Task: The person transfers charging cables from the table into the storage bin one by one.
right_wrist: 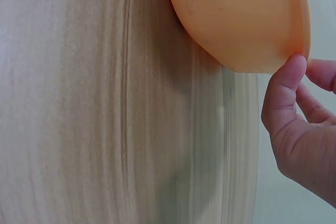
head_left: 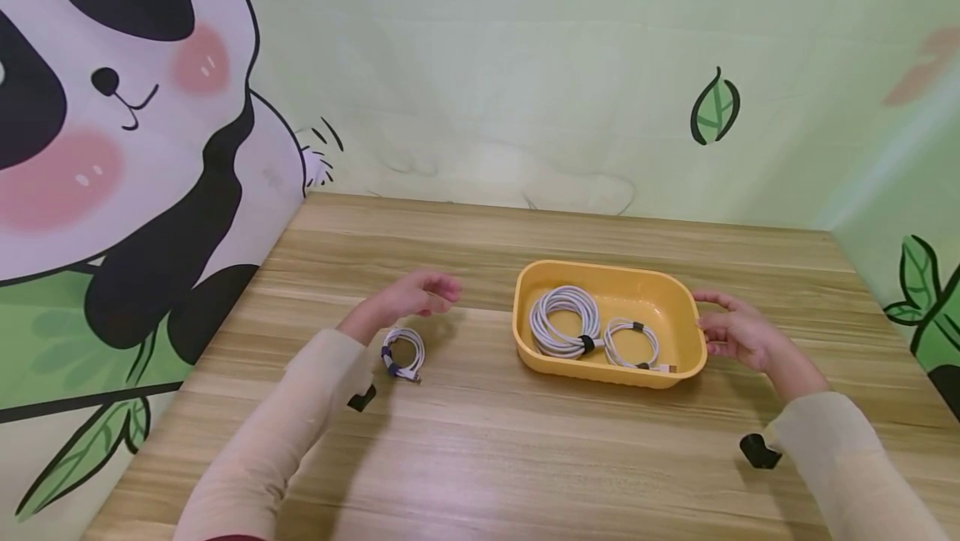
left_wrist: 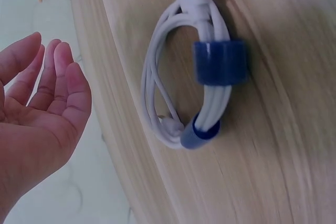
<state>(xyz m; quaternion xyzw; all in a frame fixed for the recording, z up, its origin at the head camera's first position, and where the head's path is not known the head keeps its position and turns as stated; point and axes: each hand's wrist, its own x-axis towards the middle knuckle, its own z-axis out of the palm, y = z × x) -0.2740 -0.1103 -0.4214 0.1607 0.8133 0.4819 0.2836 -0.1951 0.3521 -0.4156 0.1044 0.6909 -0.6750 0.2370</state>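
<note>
A coiled white cable (head_left: 405,353) with blue ties (left_wrist: 220,62) lies on the table, left of the bin. Just beyond it, my left hand (head_left: 411,295) hovers with loosely bent fingers and an unfilled palm. A yellow plastic bin (head_left: 645,283) stands to the right. My right hand (head_left: 738,331) is at the bin's right end, its thumb (right_wrist: 290,72) at the outer wall and its other fingers loosely bent. Inside the bin sit a larger white cable coil (head_left: 564,299) with a black tie and a smaller white cable coil (head_left: 618,327) with a USB plug.
The wooden tabletop (head_left: 480,458) runs back to a pale green wall covering (head_left: 465,82) with leaf drawings. A large printed panda (head_left: 150,124) covers the left side. Small black wrist-worn pieces show under each cuff.
</note>
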